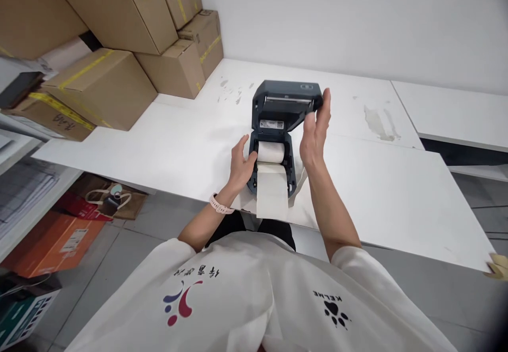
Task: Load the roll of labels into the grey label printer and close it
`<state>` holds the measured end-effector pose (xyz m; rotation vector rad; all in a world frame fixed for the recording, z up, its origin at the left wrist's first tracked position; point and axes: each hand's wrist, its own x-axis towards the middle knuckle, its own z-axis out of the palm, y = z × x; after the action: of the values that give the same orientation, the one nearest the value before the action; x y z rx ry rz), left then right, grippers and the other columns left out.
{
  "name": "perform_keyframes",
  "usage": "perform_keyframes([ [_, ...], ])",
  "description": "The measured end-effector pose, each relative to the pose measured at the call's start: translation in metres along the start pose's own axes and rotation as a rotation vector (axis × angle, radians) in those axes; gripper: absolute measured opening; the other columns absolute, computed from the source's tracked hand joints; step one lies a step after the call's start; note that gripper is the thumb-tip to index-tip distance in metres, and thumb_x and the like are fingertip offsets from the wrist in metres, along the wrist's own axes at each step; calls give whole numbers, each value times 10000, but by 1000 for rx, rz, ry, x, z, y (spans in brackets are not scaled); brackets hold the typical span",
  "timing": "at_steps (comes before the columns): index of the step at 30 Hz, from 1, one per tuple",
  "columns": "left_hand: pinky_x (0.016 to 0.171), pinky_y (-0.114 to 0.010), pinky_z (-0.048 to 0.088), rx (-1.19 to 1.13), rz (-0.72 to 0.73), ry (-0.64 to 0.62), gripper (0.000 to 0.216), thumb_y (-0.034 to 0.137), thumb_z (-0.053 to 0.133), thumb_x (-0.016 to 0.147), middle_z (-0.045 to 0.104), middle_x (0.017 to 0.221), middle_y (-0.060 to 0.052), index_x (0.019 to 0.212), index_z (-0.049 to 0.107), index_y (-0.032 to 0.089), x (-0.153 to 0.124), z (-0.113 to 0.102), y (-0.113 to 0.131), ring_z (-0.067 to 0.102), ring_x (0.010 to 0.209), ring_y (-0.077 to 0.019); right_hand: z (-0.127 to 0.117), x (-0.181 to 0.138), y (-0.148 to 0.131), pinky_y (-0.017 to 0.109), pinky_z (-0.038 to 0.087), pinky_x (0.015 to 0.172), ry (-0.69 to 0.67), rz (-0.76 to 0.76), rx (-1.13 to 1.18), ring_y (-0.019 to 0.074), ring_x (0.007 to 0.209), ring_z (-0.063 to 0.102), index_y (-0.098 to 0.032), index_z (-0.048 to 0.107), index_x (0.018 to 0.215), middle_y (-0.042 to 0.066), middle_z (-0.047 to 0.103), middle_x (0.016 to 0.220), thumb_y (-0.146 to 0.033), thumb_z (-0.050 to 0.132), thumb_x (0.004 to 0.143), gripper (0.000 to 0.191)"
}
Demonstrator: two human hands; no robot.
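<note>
A dark grey label printer stands near the front edge of the white table, its lid raised. Inside sits a white paper roll, and a strip of blank label paper runs from it over the front, past the table edge. My left hand is against the left side of the printer base, fingers stretched out and the thumb at the rim by the roll. On the other side, my right hand grips the lid's right edge, fingers along its side and thumb near the lower edge.
Taped cardboard boxes are stacked at the left on the white table. A white wall rises behind. An orange box and a brown paper bag lie low at the left. Stains mark the tabletop at the right.
</note>
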<state>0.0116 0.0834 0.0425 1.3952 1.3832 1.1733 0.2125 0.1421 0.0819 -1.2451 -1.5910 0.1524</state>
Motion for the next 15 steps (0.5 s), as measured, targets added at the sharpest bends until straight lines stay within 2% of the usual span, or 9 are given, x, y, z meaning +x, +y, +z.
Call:
perform_keyframes([
  [2,1197,-495,381,-18,-117,-36,674,395,590,917,367,1656,-91,1550,383,288,10,4,-12,359,1518,-342,10,32,17,669,218,1227,-25,-33,-52,349,1594,180,-366,-89,1638,67,175,1711,-686,96,1012,727],
  [4,1167,-476,425,-75,-167,-57,737,290,629,844,436,1610,-118,1541,396,234,16,9,-19,431,1472,-338,16,58,31,694,226,1202,-86,-52,-70,374,1585,194,-357,-107,1636,78,160,1717,-692,108,1012,741],
  [7,1128,-443,470,-157,-189,-36,782,170,628,741,515,1543,-140,1501,444,177,22,13,-22,514,1401,-319,11,77,35,687,229,1196,-141,-67,-61,392,1566,231,-297,2,1650,111,222,1699,-726,199,998,805],
  [9,1116,-441,481,-169,-185,-22,769,134,616,706,556,1503,-141,1463,489,166,24,14,-22,546,1365,-317,3,72,23,655,234,1209,-101,-91,-92,384,1553,255,-259,146,1637,124,268,1681,-724,277,992,806],
  [11,1105,-443,489,-165,-166,-20,738,117,605,694,591,1465,-136,1426,528,167,26,15,-22,569,1335,-317,-5,55,5,613,298,1198,-93,-129,-125,366,1482,381,-228,368,1559,134,413,1599,-683,344,999,721],
  [13,1101,-436,491,-152,-148,-10,715,101,590,685,617,1434,-128,1396,552,169,27,16,-23,586,1314,-308,-7,32,-10,553,429,1119,-233,-142,-124,330,1286,575,-216,597,1368,127,634,1367,-615,412,1003,571],
  [15,1102,-428,487,-139,-139,-3,703,90,576,674,637,1404,-125,1373,568,163,28,17,-24,597,1296,-296,-1,12,-17,499,514,1002,-499,-131,-171,313,1123,656,-217,699,1202,110,731,1160,-530,525,975,425],
])
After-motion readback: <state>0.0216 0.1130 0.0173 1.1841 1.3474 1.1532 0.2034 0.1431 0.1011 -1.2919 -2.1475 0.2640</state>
